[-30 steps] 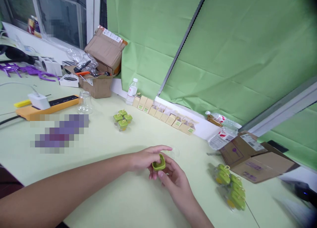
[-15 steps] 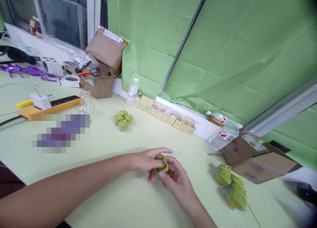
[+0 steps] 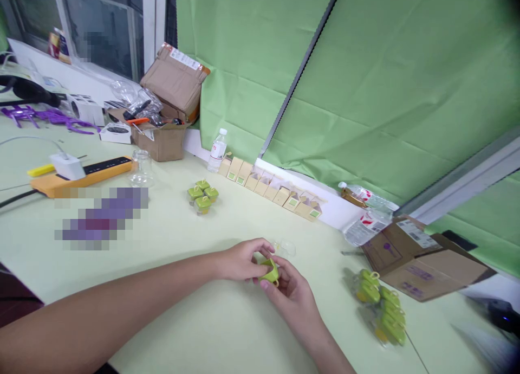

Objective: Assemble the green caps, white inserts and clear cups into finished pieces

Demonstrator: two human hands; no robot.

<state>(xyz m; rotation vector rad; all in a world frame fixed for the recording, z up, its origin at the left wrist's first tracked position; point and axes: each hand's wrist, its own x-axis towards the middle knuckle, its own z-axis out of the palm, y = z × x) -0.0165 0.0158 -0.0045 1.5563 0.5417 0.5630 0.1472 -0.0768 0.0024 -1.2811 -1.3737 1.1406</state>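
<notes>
Left hand [image 3: 242,260] and right hand [image 3: 296,291] grip one green lid [image 3: 271,276], four lidded containers [image 3: 202,202] standing beyond.

This looks like an office or small workroom: a long pale worktop [image 3: 190,330] carries an orange power strip [image 3: 109,173] at left, a cardboard box [image 3: 162,143] upper left and a row of small cartons [image 3: 270,188] below green curtains [image 3: 252,65].
</notes>
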